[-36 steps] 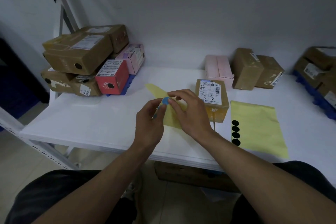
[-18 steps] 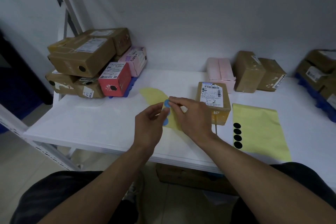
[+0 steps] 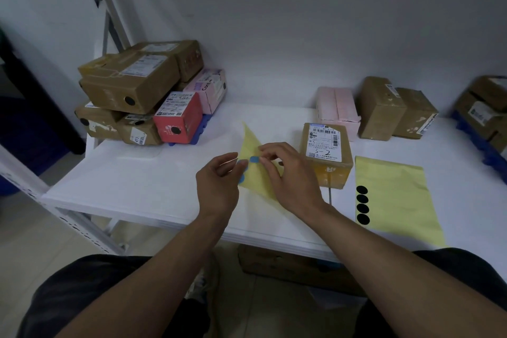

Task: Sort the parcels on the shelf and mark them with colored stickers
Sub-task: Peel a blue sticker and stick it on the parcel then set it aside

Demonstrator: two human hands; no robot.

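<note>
L hand (image 3: 219, 186) pinches yellow backing sheet (image 3: 251, 140) by its near edge, lifted off shelf (image 3: 137, 181). R hand (image 3: 290, 177) fingertips nip blue sticker (image 3: 255, 158), partly peeled by my read. Two more blue dots (image 3: 241, 178) sit by L thumb.

Risks: pull fast and the sticker may fold on itself or cling to your fingertip. The thin sheet could curl w/ the peel, so grip firm w/ L.

Target prob. parcel marked 3-2 (image 3: 325, 156), just R of your hands, label up. Don't cover the barcode.

Around:
- 2nd yellow sheet (image 3: 397, 192) w/ four black stickers (image 3: 362, 204), flat at R.
- Black-dotted stack (image 3: 131, 88), far L.
- Pink box (image 3: 337, 108) & brown boxes (image 3: 395, 110) at back, no dots seen.

Nothing blocks the path to the parcel.
</note>
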